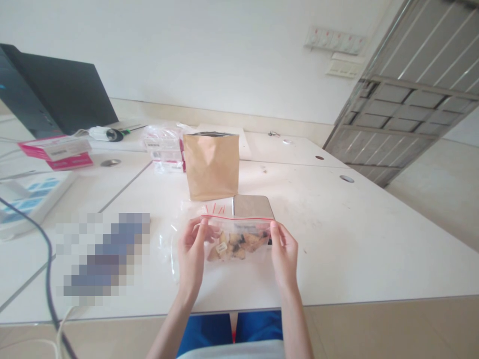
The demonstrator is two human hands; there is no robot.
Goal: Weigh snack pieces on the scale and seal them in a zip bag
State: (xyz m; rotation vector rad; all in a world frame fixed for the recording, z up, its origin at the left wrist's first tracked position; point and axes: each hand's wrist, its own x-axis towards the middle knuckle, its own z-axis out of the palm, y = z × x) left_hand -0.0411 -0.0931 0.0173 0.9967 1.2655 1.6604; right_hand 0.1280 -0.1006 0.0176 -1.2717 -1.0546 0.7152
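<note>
A clear zip bag (239, 242) with a red seal strip hangs stretched between my two hands, low over the table's front. Inside it lie brown and tan dried pieces and a small pale packet. My left hand (193, 244) pinches the top left corner, and my right hand (283, 249) pinches the top right corner. Just behind the bag sits a flat grey-topped scale (253, 207), partly covered by it. Farther back a brown paper pouch (212, 167) stands upright with its top open. More clear bags with red strips (213, 207) lie to the left of the scale.
Pink-and-white boxes (54, 149) and plastic-wrapped boxes (162, 144) stand at the back left, near a black computer case (67, 89). A blurred-out object (108, 257) lies left of my hands. A dark cable (47, 264) crosses the left edge. Cable holes (346, 178) are set in the white table.
</note>
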